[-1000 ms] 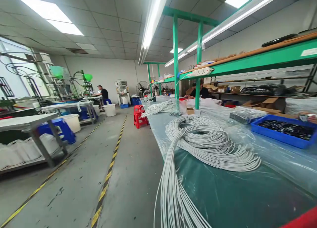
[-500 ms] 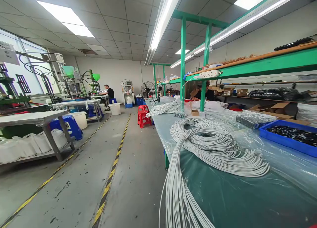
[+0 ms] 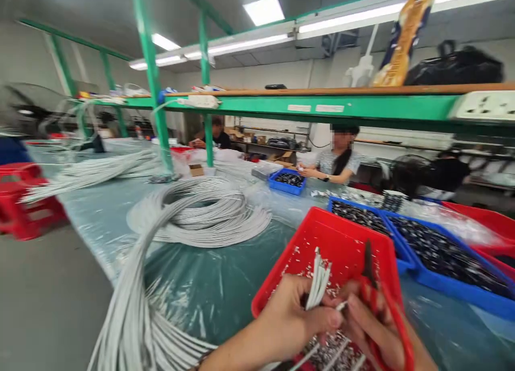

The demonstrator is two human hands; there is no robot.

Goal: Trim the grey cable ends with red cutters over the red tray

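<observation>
In the lower middle, my left hand (image 3: pixel 284 320) is closed around a small bunch of white cables (image 3: pixel 319 279), their cut ends pointing up. My right hand (image 3: pixel 376 331) carries scissors (image 3: pixel 368 266) with red handles, blades pointing up. Its thumb and fingertip also pinch the tip of one cable close to my left thumb. Both hands are above a red tray (image 3: pixel 322 234) strewn with small white and silvery scraps. To the left lies a large coil of white cable (image 3: pixel 217 234), with a thick strand of it running down the table edge toward me.
Blue trays (image 3: pixel 418 277) of dark parts stand right of the red tray, with a smaller blue tray (image 3: pixel 277 186) farther back. Co-workers sit across the table (image 3: pixel 193 269). A green shelf (image 3: pixel 374 109) with a power strip (image 3: pixel 486 107) spans above. Red stools (image 3: pixel 24 199) stand left.
My view has swung right and down from the aisle to the table. My hands, the scissors and the red tray now show; none of them was visible before.
</observation>
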